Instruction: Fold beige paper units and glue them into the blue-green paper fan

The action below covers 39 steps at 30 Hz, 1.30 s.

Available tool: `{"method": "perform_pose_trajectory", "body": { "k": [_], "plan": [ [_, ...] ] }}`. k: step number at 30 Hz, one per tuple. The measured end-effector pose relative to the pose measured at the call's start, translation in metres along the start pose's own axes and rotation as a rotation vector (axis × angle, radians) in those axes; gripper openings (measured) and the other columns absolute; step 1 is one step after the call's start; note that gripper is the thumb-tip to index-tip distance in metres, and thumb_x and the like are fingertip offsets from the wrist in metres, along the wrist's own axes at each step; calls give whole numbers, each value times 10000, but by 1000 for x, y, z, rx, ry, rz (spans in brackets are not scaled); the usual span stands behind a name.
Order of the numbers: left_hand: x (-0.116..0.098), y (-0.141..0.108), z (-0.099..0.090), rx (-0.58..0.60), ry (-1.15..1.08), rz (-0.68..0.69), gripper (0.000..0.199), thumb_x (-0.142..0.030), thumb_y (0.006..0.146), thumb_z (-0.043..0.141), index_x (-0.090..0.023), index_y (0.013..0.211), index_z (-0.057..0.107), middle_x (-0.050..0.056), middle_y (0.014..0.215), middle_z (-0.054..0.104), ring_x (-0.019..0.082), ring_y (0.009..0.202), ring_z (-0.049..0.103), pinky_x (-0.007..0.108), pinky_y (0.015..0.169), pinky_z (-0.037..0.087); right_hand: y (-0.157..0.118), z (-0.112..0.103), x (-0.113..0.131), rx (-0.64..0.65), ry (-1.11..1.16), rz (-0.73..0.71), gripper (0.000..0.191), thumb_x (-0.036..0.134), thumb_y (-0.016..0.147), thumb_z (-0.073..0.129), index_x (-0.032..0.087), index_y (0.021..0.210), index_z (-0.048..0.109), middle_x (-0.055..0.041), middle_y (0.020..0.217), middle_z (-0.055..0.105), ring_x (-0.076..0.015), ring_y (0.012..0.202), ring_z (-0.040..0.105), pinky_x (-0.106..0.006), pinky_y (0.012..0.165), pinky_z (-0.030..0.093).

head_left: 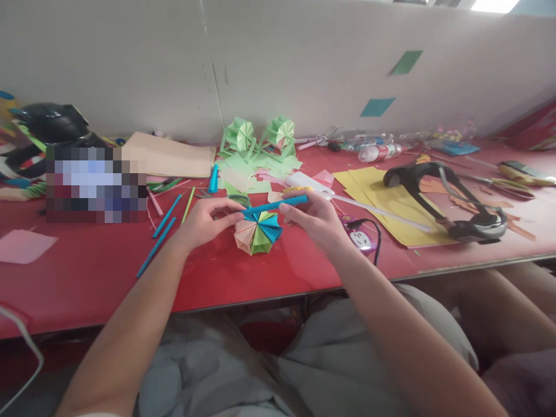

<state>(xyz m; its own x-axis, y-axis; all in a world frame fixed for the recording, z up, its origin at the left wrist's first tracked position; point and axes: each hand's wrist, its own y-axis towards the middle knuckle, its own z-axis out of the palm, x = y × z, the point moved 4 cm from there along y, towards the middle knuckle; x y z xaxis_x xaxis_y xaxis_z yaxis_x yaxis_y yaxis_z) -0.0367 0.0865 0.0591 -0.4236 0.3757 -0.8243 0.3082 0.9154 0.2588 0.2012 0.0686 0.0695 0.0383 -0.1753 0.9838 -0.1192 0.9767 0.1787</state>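
Note:
Between my two hands I hold a rolled blue paper tube [273, 205], almost level and slightly raised at its right end. My left hand [212, 220] pinches its left end. Fingers and thumb of my right hand [311, 217] close round its right end. Just beneath the tube a folded paper wheel [260, 238] in blue, green, yellow and pale pink sits on the red table [208, 289]; the tube hides part of its top. Left of my left hand lie two thin blue paper sticks [156, 248] and a green stick [188, 204]. A short blue paper cone [213, 179] stands behind.
Two green folded-paper models [238, 136] stand by the wall among green scraps. To the right are a purple power socket [361, 237] with a black cable, yellow paper sheets [373, 211], a black head strap [456, 202], scissors [512, 188] and a plastic bottle [380, 152]. Brown card [169, 155] lies back left.

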Motion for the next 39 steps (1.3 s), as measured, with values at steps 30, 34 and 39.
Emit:
{"method": "perform_pose_trajectory", "body": {
  "k": [30, 34, 39],
  "plan": [
    [22, 3, 7, -209, -134, -302, 420, -551, 733, 774, -190, 890, 629, 75, 1084, 699, 241, 944, 662, 324, 797, 493, -17, -10, 13, -120, -648, -346, 238, 397, 914, 641, 180, 817, 643, 5, 650, 584, -111, 564, 484, -275, 561, 395],
    [25, 6, 11, -144, -77, -324, 445, -625, 809, 665, -192, 913, 665, 56, 940, 708, 268, 934, 665, 338, 783, 490, -11, -2, 8, 46, -518, -304, 264, 415, 941, 613, 184, 812, 611, -1, 711, 596, -113, 617, 522, -257, 568, 423],
    [30, 9, 17, -40, -72, -251, 607, -640, 859, 607, -233, 1308, 622, 92, 1455, 575, 311, 1375, 486, 416, 1123, 371, -9, 13, 8, 149, -501, -338, 221, 370, 946, 617, 181, 834, 594, -15, 769, 621, -123, 681, 576, -257, 627, 464]
  ]
}}
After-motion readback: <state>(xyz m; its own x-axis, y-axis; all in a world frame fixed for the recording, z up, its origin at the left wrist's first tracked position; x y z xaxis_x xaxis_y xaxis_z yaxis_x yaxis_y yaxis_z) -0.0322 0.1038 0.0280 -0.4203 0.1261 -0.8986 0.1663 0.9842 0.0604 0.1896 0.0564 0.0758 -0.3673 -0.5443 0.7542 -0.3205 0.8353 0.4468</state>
